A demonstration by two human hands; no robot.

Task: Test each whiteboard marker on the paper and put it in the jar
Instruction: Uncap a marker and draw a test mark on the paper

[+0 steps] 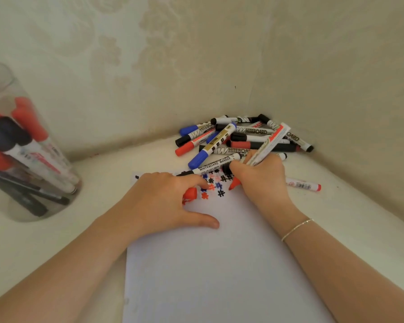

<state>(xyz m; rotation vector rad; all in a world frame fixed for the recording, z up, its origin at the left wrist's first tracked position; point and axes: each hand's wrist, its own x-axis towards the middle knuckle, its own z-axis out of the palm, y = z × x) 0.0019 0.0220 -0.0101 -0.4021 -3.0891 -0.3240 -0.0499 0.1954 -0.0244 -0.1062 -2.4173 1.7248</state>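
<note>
The right hand (259, 180) grips an uncapped red whiteboard marker (266, 145), its red tip down on the white sheet of paper (208, 264) among small red, blue and black hash marks (216, 185). The left hand (163, 201) lies flat on the paper just beside it, fingers curled over a red cap (190, 194). Beyond the right hand lies a pile of capped markers (231, 138); well left of the left hand stands a clear glass jar (21, 159) holding markers.

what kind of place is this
Probably a home: a pale table pushed into a corner of patterned wallpaper, with a pile of markers, test paper and a clear jar.
</note>
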